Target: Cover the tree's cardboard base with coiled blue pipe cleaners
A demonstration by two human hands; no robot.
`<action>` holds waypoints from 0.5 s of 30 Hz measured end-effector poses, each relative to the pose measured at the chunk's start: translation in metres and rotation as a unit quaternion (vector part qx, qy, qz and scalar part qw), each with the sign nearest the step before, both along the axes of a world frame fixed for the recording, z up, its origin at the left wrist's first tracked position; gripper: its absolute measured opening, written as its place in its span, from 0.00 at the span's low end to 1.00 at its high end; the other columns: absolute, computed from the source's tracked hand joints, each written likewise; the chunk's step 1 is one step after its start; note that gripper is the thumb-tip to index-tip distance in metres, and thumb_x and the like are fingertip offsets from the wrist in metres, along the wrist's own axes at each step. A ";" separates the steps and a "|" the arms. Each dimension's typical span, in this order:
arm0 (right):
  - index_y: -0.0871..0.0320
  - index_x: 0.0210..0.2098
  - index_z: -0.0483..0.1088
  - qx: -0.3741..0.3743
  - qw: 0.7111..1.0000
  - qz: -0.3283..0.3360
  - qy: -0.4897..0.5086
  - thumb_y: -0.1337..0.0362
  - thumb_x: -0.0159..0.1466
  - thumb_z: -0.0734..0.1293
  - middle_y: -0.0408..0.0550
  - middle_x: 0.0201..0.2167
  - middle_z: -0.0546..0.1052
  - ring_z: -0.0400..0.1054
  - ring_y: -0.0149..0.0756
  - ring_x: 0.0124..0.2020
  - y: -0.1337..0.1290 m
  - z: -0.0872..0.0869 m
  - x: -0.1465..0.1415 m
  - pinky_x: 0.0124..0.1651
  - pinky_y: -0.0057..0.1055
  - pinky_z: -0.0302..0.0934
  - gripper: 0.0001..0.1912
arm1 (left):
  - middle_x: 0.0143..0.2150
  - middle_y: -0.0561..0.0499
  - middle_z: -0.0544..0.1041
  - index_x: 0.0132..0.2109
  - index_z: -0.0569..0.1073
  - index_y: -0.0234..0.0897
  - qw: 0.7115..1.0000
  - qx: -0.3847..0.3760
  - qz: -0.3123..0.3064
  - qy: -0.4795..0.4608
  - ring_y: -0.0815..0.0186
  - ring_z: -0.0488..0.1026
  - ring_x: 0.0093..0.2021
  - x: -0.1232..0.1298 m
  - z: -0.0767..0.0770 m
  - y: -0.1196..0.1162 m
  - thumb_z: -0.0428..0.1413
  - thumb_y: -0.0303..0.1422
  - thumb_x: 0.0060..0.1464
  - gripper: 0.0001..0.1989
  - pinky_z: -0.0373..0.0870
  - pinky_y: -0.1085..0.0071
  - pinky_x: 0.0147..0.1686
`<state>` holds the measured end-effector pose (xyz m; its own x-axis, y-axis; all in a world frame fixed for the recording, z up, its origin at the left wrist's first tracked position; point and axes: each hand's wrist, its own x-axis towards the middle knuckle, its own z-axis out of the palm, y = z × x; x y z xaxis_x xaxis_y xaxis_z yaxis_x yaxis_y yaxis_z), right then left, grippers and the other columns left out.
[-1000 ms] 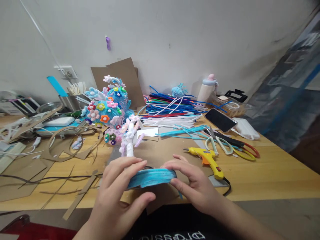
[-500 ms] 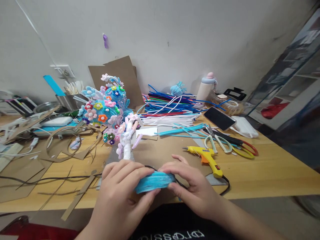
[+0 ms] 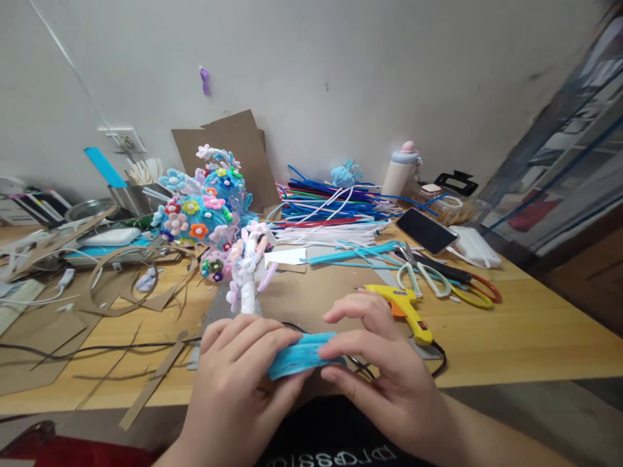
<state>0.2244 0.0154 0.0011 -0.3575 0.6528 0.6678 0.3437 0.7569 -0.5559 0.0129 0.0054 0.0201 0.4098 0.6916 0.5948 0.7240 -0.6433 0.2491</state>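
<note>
Close to the table's front edge, a bright blue fuzzy piece of pipe cleaners [image 3: 296, 357] lies between my hands, its strands running side by side. My left hand [image 3: 238, 383] is wrapped round its left end, fingers on top and thumb underneath. At the right end, my right hand [image 3: 389, 363] pinches it between index finger and thumb, the other fingers raised and curled. The underside of the piece is hidden. Just beyond my left hand stands a white-wrapped stem [image 3: 249, 292] with small pastel flowers. Past my right hand lies a yellow hot glue gun [image 3: 406, 308].
A flower-covered blue craft piece [image 3: 199, 207] stands behind the stem. Piled pipe cleaners [image 3: 331, 207] lie against the wall. Scissors [image 3: 423, 275], a phone [image 3: 427, 231] and a bottle [image 3: 400, 172] are to the right. Cardboard scraps [image 3: 117, 292] and cables clutter the left. The glue gun's black cord [image 3: 444, 360] loops nearby.
My right hand has shifted its grip: its index finger now rests further left on top of the blue piece, and its other fingers have risen. My left hand has stayed almost still.
</note>
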 end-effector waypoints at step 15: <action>0.53 0.37 0.73 -0.062 0.998 0.013 0.031 0.74 0.63 0.69 0.43 0.43 0.72 0.66 0.38 0.48 0.000 0.001 -0.009 0.54 0.44 0.52 0.08 | 0.37 0.59 0.80 0.41 0.75 0.43 0.999 0.010 0.014 -0.028 0.65 0.73 0.38 0.007 0.002 -0.003 0.61 0.32 0.55 0.05 0.56 0.65 0.40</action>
<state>0.2156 0.0151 0.0022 -0.3353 0.7228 0.6043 0.2866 0.6892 -0.6654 0.0196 0.0025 0.0216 0.3562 0.6900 0.6301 0.7276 -0.6279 0.2763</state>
